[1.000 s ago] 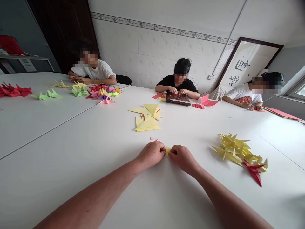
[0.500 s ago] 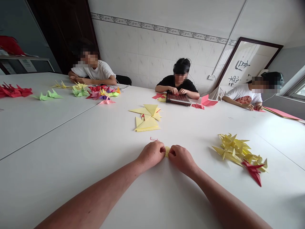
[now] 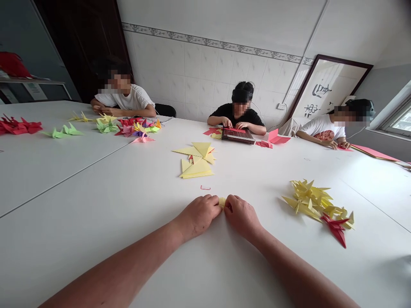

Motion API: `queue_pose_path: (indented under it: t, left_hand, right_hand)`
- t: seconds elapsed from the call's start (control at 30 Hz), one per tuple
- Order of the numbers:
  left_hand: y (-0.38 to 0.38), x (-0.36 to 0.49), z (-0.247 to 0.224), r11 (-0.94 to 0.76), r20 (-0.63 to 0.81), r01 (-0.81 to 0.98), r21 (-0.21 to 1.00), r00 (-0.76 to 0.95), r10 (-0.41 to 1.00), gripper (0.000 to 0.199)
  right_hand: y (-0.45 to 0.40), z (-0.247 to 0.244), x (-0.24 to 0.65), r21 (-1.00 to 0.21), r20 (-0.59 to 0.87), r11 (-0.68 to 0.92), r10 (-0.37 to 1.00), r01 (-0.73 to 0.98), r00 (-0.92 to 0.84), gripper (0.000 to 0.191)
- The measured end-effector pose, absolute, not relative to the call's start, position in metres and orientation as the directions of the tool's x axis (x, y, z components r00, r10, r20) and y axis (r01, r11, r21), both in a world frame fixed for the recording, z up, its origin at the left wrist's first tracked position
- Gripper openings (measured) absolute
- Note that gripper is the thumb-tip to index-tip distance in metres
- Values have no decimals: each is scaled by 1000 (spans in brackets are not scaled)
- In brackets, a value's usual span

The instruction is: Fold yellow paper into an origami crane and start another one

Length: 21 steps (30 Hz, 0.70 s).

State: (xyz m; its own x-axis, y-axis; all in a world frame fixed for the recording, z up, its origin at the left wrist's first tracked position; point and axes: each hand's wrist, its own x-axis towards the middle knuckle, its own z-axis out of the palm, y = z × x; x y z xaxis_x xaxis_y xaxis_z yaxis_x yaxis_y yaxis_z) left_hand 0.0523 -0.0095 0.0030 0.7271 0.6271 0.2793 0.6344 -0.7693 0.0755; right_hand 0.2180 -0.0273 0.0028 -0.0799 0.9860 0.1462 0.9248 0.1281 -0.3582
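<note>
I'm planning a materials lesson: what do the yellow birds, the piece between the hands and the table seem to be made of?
Yellow birds: matte paper, judging by sharp creases and thin points. Yellow piece: probably similar dull paper by its colour, though the left hand and right hand hide most. Table: perhaps laminate, since its white face looks smooth with a soft sheen.

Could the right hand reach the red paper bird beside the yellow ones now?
Probably yes: the red paper bird lies at the near edge of the yellow birds, and nothing visible blocks the right hand, though it seems to hold yellow paper.
</note>
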Motion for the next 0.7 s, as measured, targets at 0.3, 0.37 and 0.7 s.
queue_pose_path:
  t: [0.3,0.37,0.7]
  left_hand:
    - [-21,44,7,-749,259,654,104,710,655,20]
    - [-20,42,5,-751,285,633,186,697,658,21]
    - [-17,38,1,-757,312,592,277,690,654,21]
  right_hand:
    - [-34,6,217,-346,106,46,994,937,-9,18]
    - [-35,5,217,-334,96,25,995,942,7,17]
    - [-38,2,225,-309,114,-5,993,951,42,18]
